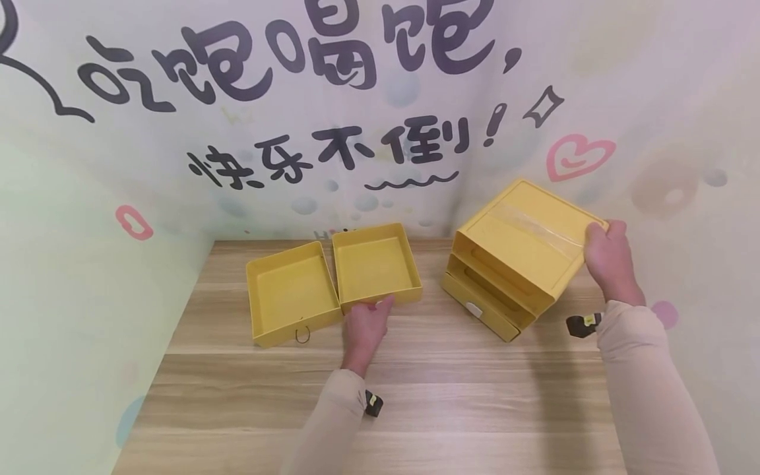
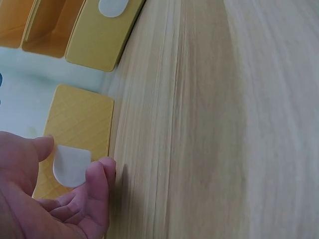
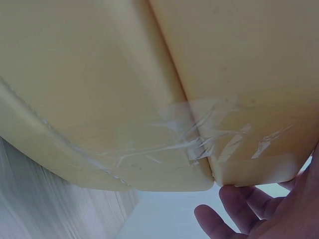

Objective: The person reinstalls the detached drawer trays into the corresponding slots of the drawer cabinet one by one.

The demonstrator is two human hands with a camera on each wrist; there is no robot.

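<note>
My left hand (image 1: pixel 366 328) is at the front of a shallow yellow drawer (image 1: pixel 406 296) lying on the table. In the left wrist view, the thumb is at the upper rim and the curled fingers are below the white tab handle (image 2: pixel 72 167), around the quilted drawer front (image 2: pixel 82 112). My right hand (image 1: pixel 609 257) grips the far right top edge of a yellow drawer cabinet (image 1: pixel 534 221). Two upper slots of the cabinet gape; a bottom drawer (image 1: pixel 481 307) sits in it. Clear tape (image 3: pixel 199 142) crosses the cabinet's seams in the right wrist view.
A second yellow drawer (image 1: pixel 297 290) lies to the left, with a small dark loop (image 1: pixel 303 335) at its front. The wood-grain table (image 1: pixel 445 396) ends at a printed cloth wall (image 1: pixel 285 132) behind and at both sides.
</note>
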